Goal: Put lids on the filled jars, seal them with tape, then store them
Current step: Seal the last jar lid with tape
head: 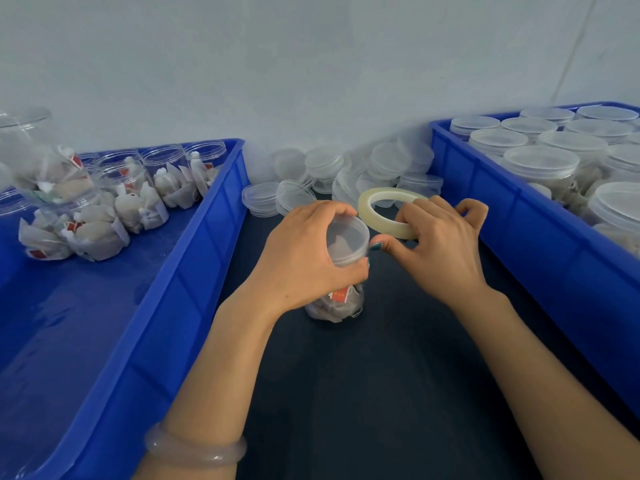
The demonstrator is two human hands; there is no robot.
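A clear filled jar (pixel 337 303) with a translucent lid (pixel 348 239) stands on the dark table between two blue crates. My left hand (pixel 304 252) grips the jar around its top, just under the lid. My right hand (pixel 438 244) holds a pale roll of clear tape (pixel 377 206) right beside the lid, with its thumb tip touching the lid's edge. Whether a strip of tape runs from the roll to the lid is not visible.
The left blue crate (pixel 194 271) holds several open filled jars (pixel 121 188) at its far end. The right blue crate (pixel 519 216) is packed with lidded jars (pixel 540 164). A heap of loose lids (pixel 325 178) lies against the wall between the crates.
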